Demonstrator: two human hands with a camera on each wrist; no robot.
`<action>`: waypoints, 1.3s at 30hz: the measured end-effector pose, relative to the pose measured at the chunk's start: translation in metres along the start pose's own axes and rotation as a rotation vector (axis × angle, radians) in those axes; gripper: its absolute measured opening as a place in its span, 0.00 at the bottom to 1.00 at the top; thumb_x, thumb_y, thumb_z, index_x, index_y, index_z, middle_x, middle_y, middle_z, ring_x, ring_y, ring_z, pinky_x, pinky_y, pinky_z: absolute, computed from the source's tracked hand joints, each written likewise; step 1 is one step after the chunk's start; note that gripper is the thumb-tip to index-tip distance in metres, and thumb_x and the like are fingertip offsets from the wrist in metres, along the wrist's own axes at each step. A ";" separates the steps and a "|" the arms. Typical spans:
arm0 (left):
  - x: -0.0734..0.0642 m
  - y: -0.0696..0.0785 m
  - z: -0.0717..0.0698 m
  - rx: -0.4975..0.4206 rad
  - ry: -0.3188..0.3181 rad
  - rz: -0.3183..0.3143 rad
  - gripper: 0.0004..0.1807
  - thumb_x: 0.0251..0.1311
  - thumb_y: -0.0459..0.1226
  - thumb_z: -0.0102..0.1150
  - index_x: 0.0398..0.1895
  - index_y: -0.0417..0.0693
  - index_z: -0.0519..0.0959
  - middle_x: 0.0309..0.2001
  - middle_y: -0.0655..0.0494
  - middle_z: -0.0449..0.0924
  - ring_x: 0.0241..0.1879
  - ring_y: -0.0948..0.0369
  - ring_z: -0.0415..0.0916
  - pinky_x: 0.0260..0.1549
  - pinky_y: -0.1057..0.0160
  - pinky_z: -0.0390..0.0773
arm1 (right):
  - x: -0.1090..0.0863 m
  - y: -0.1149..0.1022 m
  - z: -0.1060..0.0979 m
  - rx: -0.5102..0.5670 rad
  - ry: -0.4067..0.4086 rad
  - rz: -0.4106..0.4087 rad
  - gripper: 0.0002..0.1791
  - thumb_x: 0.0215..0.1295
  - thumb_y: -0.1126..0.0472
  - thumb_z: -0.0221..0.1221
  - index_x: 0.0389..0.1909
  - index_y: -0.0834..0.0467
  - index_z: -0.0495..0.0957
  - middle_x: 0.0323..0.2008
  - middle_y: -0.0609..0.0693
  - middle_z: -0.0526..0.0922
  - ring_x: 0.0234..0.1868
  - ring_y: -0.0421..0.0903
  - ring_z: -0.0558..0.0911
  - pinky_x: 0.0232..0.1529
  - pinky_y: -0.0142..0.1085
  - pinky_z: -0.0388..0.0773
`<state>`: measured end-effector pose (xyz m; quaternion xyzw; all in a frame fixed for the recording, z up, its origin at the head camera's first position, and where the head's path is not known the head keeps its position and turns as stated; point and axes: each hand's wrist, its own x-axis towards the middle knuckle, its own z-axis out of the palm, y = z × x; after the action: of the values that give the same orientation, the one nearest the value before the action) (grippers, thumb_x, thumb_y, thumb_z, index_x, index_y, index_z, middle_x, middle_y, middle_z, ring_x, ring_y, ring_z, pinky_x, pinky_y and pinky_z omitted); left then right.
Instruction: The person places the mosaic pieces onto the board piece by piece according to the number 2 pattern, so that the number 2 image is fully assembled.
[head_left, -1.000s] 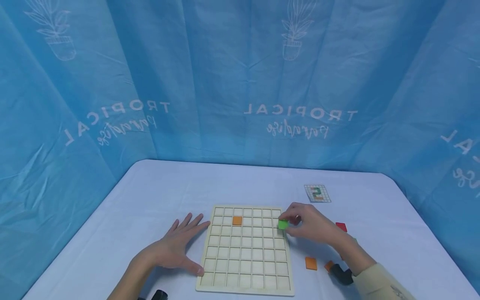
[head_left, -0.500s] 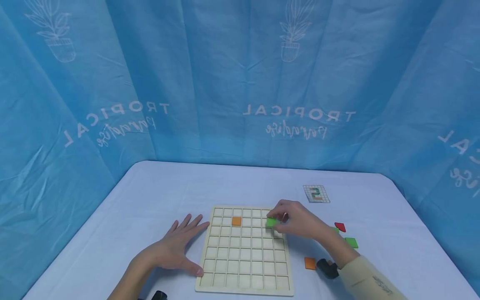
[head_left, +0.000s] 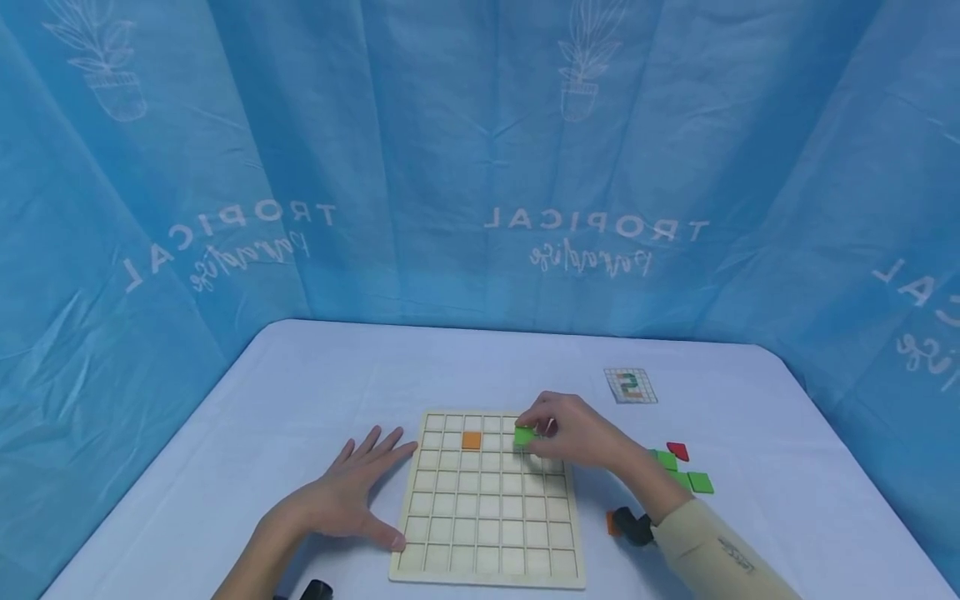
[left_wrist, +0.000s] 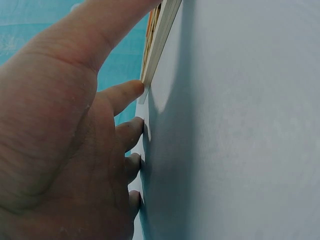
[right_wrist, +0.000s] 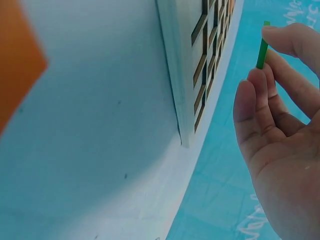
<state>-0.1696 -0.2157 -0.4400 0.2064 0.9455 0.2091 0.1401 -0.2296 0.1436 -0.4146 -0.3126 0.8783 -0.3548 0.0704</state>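
Note:
A pale wooden grid board (head_left: pixel 487 577) lies on the white table. One orange square tile (head_left: pixel 471 440) sits in a cell of its second row. My right hand (head_left: pixel 573 429) pinches a green square tile (head_left: pixel 523 437) between thumb and fingers, over the board's upper right part. The right wrist view shows that green tile (right_wrist: pixel 262 45) edge-on, held above the board's surface. My left hand (head_left: pixel 348 493) is spread at the board's left side, with thumb and index fingertips at its edge. In the left wrist view, the other fingertips of the left hand (left_wrist: pixel 75 130) rest on the tablecloth.
Right of the board lie several green tiles (head_left: pixel 701 482), a red piece (head_left: pixel 678 451) with a curved side, and an orange tile (head_left: pixel 611 523) partly hidden by the black wrist camera (head_left: pixel 633 527). A card (head_left: pixel 631 386) with a coloured grid pattern lies behind them. A blue curtain (head_left: pixel 420 167) surrounds the table.
My right hand has carried the green tile leftward over the board from its right edge. Green tiles on the table have come into sight behind the arm. My left hand has stayed put.

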 end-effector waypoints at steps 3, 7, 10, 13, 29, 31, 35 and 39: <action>-0.001 0.000 0.000 -0.006 -0.002 0.004 0.68 0.23 0.74 0.68 0.75 0.60 0.56 0.76 0.53 0.43 0.74 0.46 0.30 0.66 0.38 0.32 | 0.003 0.000 0.003 0.010 -0.010 0.004 0.15 0.57 0.60 0.66 0.47 0.54 0.84 0.37 0.39 0.79 0.36 0.37 0.78 0.38 0.32 0.79; -0.001 0.000 0.000 0.001 -0.004 0.001 0.69 0.23 0.74 0.68 0.75 0.61 0.55 0.76 0.55 0.43 0.74 0.47 0.30 0.67 0.39 0.32 | 0.006 0.001 0.005 0.007 -0.017 0.014 0.15 0.57 0.61 0.66 0.47 0.54 0.84 0.37 0.39 0.79 0.36 0.37 0.79 0.38 0.32 0.80; -0.001 0.000 -0.001 0.004 -0.001 -0.003 0.69 0.22 0.74 0.68 0.75 0.61 0.55 0.76 0.56 0.42 0.74 0.49 0.30 0.67 0.40 0.32 | 0.010 0.000 0.006 -0.009 -0.017 0.027 0.16 0.57 0.60 0.66 0.47 0.54 0.84 0.37 0.39 0.79 0.36 0.36 0.78 0.38 0.33 0.79; -0.001 0.000 -0.001 0.007 0.000 -0.001 0.69 0.22 0.74 0.68 0.75 0.62 0.55 0.76 0.56 0.42 0.74 0.49 0.29 0.67 0.40 0.32 | 0.014 -0.002 0.008 -0.018 -0.029 0.035 0.16 0.56 0.61 0.66 0.48 0.53 0.84 0.37 0.39 0.79 0.36 0.36 0.78 0.39 0.32 0.79; -0.002 -0.002 -0.002 -0.002 0.001 0.024 0.68 0.24 0.74 0.68 0.75 0.61 0.55 0.76 0.54 0.42 0.74 0.47 0.29 0.67 0.39 0.32 | 0.038 -0.014 0.018 -0.051 -0.088 0.045 0.17 0.54 0.63 0.67 0.47 0.55 0.85 0.36 0.41 0.79 0.35 0.35 0.79 0.37 0.31 0.79; -0.003 -0.002 -0.003 -0.009 0.004 0.032 0.68 0.25 0.73 0.68 0.75 0.59 0.55 0.76 0.52 0.42 0.74 0.46 0.30 0.66 0.38 0.32 | 0.041 -0.015 0.020 -0.058 -0.097 0.044 0.17 0.54 0.63 0.67 0.46 0.55 0.85 0.35 0.42 0.79 0.35 0.35 0.79 0.37 0.31 0.79; -0.003 -0.002 -0.003 -0.014 0.006 0.035 0.68 0.25 0.73 0.68 0.75 0.59 0.55 0.76 0.52 0.43 0.74 0.45 0.30 0.66 0.38 0.32 | 0.045 -0.016 0.025 -0.084 -0.110 0.037 0.15 0.55 0.63 0.68 0.45 0.56 0.85 0.34 0.41 0.79 0.34 0.35 0.78 0.37 0.29 0.78; -0.001 -0.001 -0.002 -0.006 -0.005 0.019 0.68 0.25 0.74 0.67 0.75 0.61 0.54 0.76 0.54 0.42 0.74 0.48 0.29 0.67 0.39 0.32 | 0.048 -0.016 0.028 -0.108 -0.114 0.046 0.14 0.55 0.64 0.68 0.44 0.55 0.86 0.34 0.41 0.78 0.34 0.35 0.77 0.36 0.29 0.78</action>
<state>-0.1696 -0.2182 -0.4384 0.2156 0.9425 0.2128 0.1413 -0.2498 0.0900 -0.4205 -0.3152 0.8977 -0.2869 0.1117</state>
